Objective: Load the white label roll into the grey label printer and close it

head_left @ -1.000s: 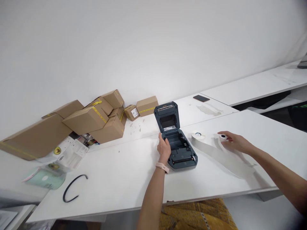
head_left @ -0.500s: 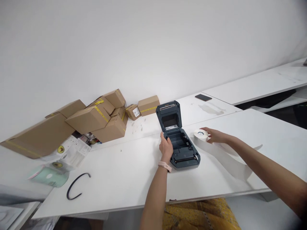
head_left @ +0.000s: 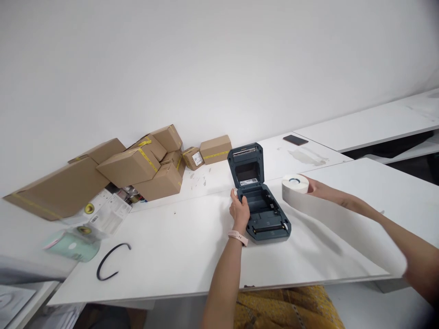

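A dark grey-blue label printer [head_left: 267,221] sits on the white table with its lid [head_left: 246,164] tilted up and its inner bay exposed, no roll inside. My left hand [head_left: 240,211] grips the printer's left side, thumb over the rim; a pink band is on that wrist. Right of the printer, my right hand [head_left: 317,188] holds a white label roll [head_left: 297,183] from its far right side, with most fingers hidden behind it. A long loose strip [head_left: 346,224] runs from the roll toward the table's front edge, passing in front of my right forearm.
Several cardboard boxes [head_left: 132,164] are piled at the back left against the wall. A plastic-wrapped packet [head_left: 109,212], a mint-green pouch [head_left: 75,246] and a black headband [head_left: 103,265] lie at the left. A phone [head_left: 295,140] lies at the back right.
My right hand has taken the label roll up off the table, and its strip has lifted and stretched with it. My left hand stays on the printer. The view has shifted slightly.
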`<action>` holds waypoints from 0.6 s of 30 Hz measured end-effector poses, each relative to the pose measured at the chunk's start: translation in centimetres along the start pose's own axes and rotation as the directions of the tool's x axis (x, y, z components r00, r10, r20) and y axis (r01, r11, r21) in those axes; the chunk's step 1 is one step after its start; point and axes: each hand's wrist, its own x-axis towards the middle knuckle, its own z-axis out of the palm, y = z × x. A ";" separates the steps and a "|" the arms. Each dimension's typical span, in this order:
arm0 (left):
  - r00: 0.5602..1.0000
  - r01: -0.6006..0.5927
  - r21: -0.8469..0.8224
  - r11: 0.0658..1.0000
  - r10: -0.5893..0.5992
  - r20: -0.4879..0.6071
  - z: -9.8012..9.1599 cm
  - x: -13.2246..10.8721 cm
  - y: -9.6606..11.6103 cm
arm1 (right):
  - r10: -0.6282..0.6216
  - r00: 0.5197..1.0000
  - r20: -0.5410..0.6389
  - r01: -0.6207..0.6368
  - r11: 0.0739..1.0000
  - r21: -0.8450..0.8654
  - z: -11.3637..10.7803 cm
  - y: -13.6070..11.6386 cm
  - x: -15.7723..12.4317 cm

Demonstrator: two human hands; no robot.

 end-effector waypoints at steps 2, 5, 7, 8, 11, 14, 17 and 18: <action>1.000 0.021 -0.053 0.998 -0.022 -0.008 -0.1 0.0 -0.1 | -0.107 0.987 0.118 0.109 0.994 -0.009 0.4 -3.0 0.5; 0.999 0.052 -0.120 0.991 -0.053 -0.007 -0.3 0.0 -0.3 | -0.183 0.936 0.299 0.235 0.961 -0.146 2.3 -6.3 2.5; 0.998 0.070 -0.154 0.986 -0.069 0.011 -0.6 0.2 -0.5 | -0.162 0.908 0.385 0.273 0.928 -0.252 4.0 -7.2 4.3; 0.998 0.070 -0.171 0.983 -0.066 0.024 -0.8 0.5 -0.6 | -0.151 0.897 0.415 0.289 0.912 -0.293 4.8 -7.3 5.2; 0.993 0.044 -0.216 0.975 -0.018 0.121 -1.5 1.7 -0.9 | -0.139 0.872 0.469 0.344 0.857 -0.384 6.4 -6.7 7.4; 0.953 0.081 -0.240 0.967 -0.005 0.301 -2.5 3.2 -1.1 | -0.119 0.860 0.496 0.367 0.820 -0.440 6.9 -5.9 8.7; 0.908 0.127 -0.251 0.960 -0.011 0.418 -3.2 4.0 -1.1 | -0.082 0.857 0.508 0.362 0.798 -0.481 7.0 -5.6 9.2; 0.896 0.133 -0.257 0.957 -0.005 0.443 -3.4 4.1 -1.1 | -0.072 0.856 0.512 0.362 0.791 -0.494 7.0 -5.6 9.3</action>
